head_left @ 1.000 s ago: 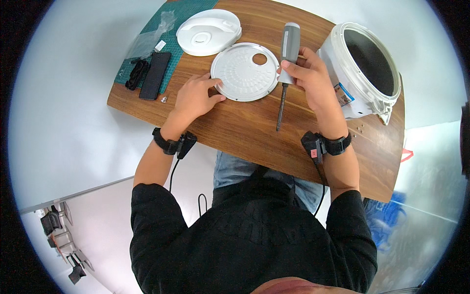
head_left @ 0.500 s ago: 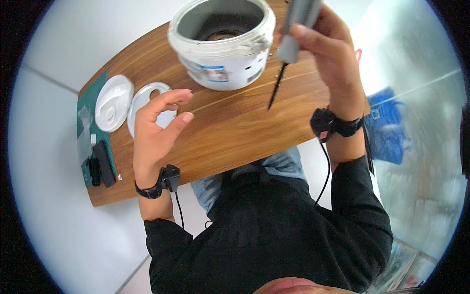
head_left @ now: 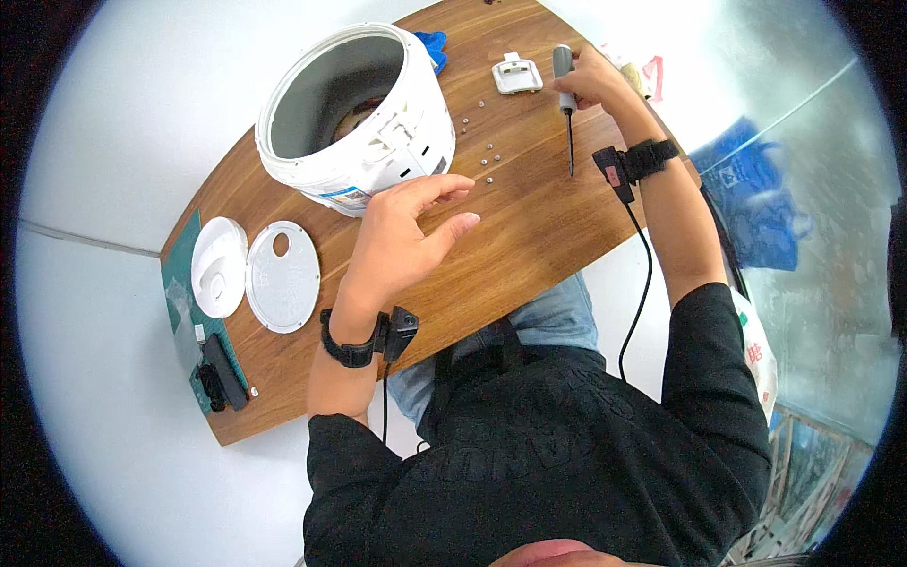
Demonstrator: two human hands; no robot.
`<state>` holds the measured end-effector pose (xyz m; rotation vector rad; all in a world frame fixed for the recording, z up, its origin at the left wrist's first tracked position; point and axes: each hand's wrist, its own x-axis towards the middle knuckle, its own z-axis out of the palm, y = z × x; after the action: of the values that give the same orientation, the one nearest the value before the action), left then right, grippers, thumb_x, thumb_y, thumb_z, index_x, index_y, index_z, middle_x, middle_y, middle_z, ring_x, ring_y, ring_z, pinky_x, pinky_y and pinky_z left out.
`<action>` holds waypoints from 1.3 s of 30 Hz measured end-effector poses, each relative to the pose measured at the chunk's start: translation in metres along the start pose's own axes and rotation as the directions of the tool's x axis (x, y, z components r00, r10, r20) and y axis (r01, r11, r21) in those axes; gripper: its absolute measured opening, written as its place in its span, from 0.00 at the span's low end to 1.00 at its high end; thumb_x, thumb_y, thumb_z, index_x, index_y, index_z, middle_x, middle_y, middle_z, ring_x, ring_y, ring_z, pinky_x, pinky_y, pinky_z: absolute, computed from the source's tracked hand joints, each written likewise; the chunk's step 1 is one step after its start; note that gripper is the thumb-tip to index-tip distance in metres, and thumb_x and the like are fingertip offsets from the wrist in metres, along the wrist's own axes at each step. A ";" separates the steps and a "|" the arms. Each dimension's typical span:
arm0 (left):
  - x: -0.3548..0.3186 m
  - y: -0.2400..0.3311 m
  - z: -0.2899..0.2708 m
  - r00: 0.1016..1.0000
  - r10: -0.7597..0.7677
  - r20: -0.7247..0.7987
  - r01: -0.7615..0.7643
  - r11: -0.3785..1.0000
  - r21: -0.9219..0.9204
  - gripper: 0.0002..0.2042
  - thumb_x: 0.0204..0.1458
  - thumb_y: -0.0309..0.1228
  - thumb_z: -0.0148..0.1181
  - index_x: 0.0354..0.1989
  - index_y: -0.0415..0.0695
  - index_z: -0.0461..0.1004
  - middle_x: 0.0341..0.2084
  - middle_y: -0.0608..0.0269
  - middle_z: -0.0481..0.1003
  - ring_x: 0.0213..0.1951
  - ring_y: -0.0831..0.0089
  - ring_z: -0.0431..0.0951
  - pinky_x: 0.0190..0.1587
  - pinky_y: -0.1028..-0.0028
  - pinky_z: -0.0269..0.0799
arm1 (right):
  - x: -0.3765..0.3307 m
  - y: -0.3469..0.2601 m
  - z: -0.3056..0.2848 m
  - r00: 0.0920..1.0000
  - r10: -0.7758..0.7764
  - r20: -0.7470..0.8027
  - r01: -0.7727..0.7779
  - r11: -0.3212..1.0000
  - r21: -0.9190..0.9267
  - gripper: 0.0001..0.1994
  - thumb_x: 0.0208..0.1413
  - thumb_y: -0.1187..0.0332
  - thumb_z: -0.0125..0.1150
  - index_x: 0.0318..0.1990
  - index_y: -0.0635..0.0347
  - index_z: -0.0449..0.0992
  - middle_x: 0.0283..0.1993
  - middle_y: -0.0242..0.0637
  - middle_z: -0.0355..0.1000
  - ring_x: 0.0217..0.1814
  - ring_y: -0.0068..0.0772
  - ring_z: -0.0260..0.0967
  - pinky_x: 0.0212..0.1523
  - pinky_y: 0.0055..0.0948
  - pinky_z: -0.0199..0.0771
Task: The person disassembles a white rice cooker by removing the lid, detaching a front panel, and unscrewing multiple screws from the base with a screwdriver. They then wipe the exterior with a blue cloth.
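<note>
On the right side of the table, my right hand (head_left: 600, 83) is closed around the grey handle of a screwdriver (head_left: 564, 80). Its dark shaft points toward me, the tip close to the wood. My left hand (head_left: 402, 236) hovers in front of a white round appliance body (head_left: 430, 118), fingers and thumb apart, holding nothing. That body resembles a rice cooker housing, with a grey hollow inside. Several small screws (head_left: 489, 163) lie scattered between it and the screwdriver. A small white plastic part (head_left: 516, 76) rests just left of my right hand.
Left on the wooden table (head_left: 529, 227) are a white oval cover (head_left: 215, 283) and a round white plate with a hole (head_left: 283, 298). A green mat (head_left: 182, 307) and a dark oblong object (head_left: 224, 367) lie at the left end. Something blue (head_left: 433, 49) sits behind the body.
The view has shifted. My right hand has brought the screwdriver from up near the camera down toward the tabletop at right. The left hand now appears nearer the appliance body, still empty.
</note>
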<state>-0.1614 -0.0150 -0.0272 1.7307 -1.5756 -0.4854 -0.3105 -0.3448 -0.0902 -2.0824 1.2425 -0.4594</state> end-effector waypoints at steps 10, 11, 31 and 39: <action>-0.019 -0.018 -0.006 0.989 -0.099 -0.110 0.094 0.994 -0.057 0.17 0.51 0.29 0.72 0.50 0.43 0.81 0.40 0.56 0.84 0.42 0.67 0.82 0.47 0.68 0.77 | 0.013 0.007 0.031 0.997 -0.048 0.055 0.059 0.974 -0.219 0.43 0.42 0.54 0.82 0.56 0.79 0.66 0.48 0.64 0.78 0.51 0.56 0.80 0.48 0.41 0.83; -0.021 -0.018 -0.008 0.989 -0.088 -0.123 0.081 0.995 -0.060 0.16 0.51 0.28 0.72 0.50 0.43 0.82 0.40 0.56 0.84 0.42 0.67 0.82 0.47 0.68 0.77 | 0.013 0.007 0.031 0.998 -0.044 0.052 0.055 0.970 -0.235 0.43 0.42 0.53 0.81 0.57 0.78 0.66 0.48 0.63 0.78 0.52 0.57 0.80 0.50 0.42 0.82; -0.002 -0.006 -0.023 0.790 0.366 -0.492 -0.059 0.845 0.532 0.29 0.43 0.32 0.76 0.58 0.51 0.75 0.55 0.63 0.73 0.61 0.59 0.68 0.62 0.55 0.55 | -0.016 -0.013 0.015 0.998 -0.056 -0.041 0.030 0.885 -0.464 0.37 0.50 0.46 0.73 0.62 0.62 0.72 0.58 0.55 0.75 0.63 0.53 0.73 0.59 0.45 0.76; 0.009 -0.024 -0.012 0.742 0.398 -0.539 -0.005 0.807 0.590 0.27 0.43 0.34 0.77 0.55 0.58 0.78 0.48 0.70 0.74 0.55 0.66 0.70 0.59 0.57 0.50 | -0.021 -0.039 0.007 1.000 0.014 -0.027 -0.026 0.849 -0.527 0.36 0.53 0.46 0.71 0.63 0.60 0.73 0.58 0.51 0.77 0.62 0.48 0.75 0.59 0.45 0.76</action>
<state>-0.1344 -0.0213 -0.0345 1.7991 -1.4179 0.7224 -0.2915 -0.3107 -0.0677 -2.5174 1.5321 -0.1307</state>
